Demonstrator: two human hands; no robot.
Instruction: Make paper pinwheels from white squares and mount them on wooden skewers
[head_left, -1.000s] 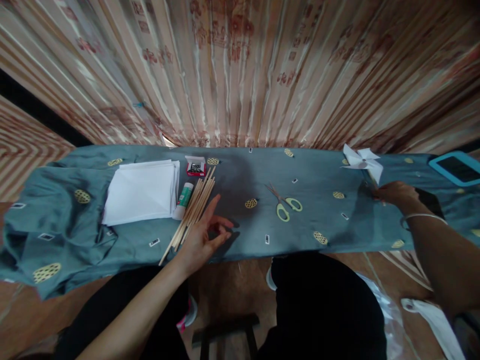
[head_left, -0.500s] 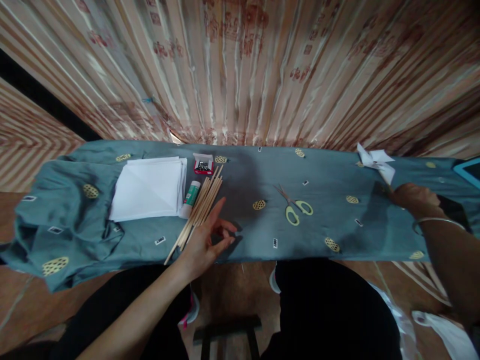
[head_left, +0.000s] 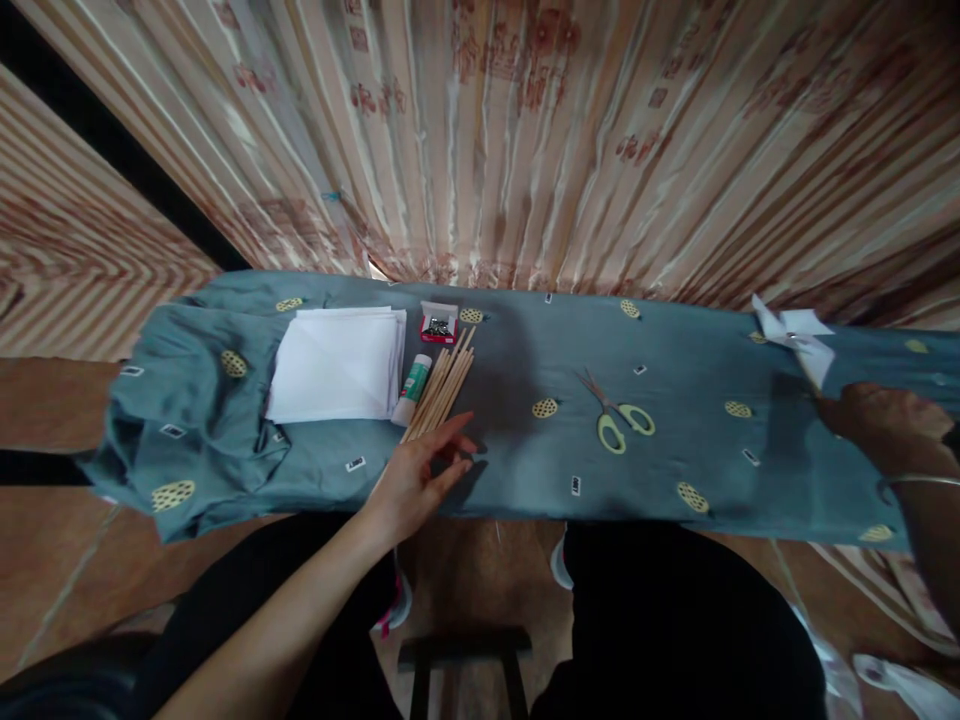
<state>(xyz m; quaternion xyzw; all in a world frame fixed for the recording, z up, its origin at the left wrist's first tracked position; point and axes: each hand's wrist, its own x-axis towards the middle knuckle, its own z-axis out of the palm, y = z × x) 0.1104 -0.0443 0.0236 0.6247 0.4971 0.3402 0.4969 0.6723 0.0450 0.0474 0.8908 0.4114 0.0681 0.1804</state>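
Note:
At the right, my right hand (head_left: pixel 885 425) is closed round the stick of a white paper pinwheel (head_left: pixel 795 338), whose blades lie over the far part of the cloth. My left hand (head_left: pixel 427 475) is open with its fingers apart, low over the near ends of a bundle of thin wooden sticks (head_left: pixel 448 380); I cannot tell whether it touches them. Left of the sticks lies a glue stick (head_left: pixel 412 388) with a green label. Behind them stands a small open red box (head_left: pixel 439 325) of metal pins. Scissors (head_left: pixel 616 415) with light green handles lie between my hands.
A stack of white paper squares (head_left: pixel 337 365) lies left of the glue stick. Grey-green patterned cloth (head_left: pixel 517 470) covers the narrow table and bunches up at its left end. A pleated curtain (head_left: pixel 517 150) hangs behind it. A dark stool (head_left: pixel 465 650) stands below.
The view has turned slightly left, so the table's things sit farther right. My left hand now covers more of the sticks' near ends. The pinwheel stays in my right hand.

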